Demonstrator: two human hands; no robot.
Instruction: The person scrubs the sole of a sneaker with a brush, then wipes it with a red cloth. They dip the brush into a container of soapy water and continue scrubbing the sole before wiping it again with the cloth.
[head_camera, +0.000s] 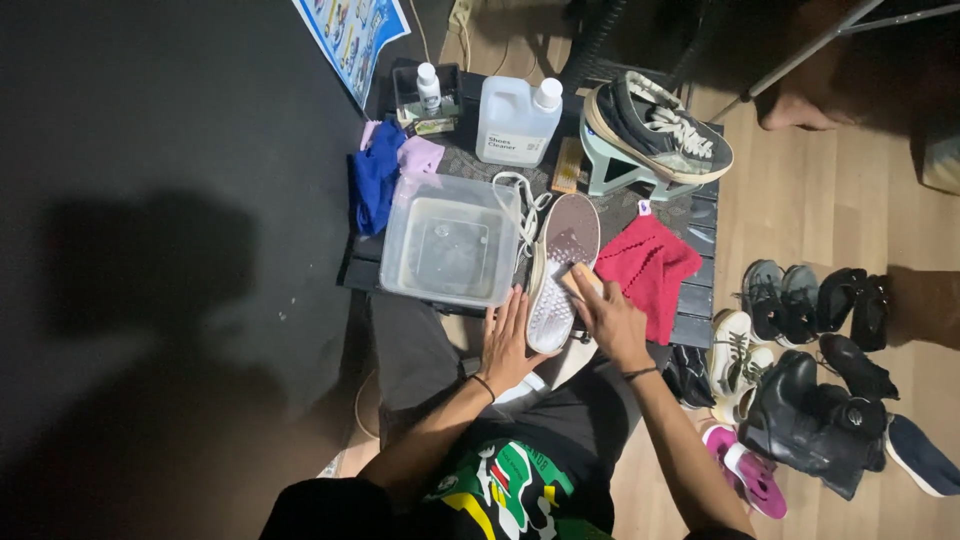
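A white shoe (557, 268) lies sole-up on the small dark table (700, 215), its brown sole facing me. My left hand (507, 340) rests flat against the shoe's near end, fingers spread. My right hand (605, 315) grips a small brush (575, 278) pressed on the sole's right side. White laces (522, 205) lie loose between the shoe and a clear plastic tub of water (450, 250).
A red cloth (650, 265) lies right of the shoe. Blue and pink cloths (385, 170), a white jug (515, 122), a small bottle (429, 88) and a dark sneaker on a pale stand (655, 125) sit behind. Several shoes and boots (810, 380) crowd the wooden floor at right.
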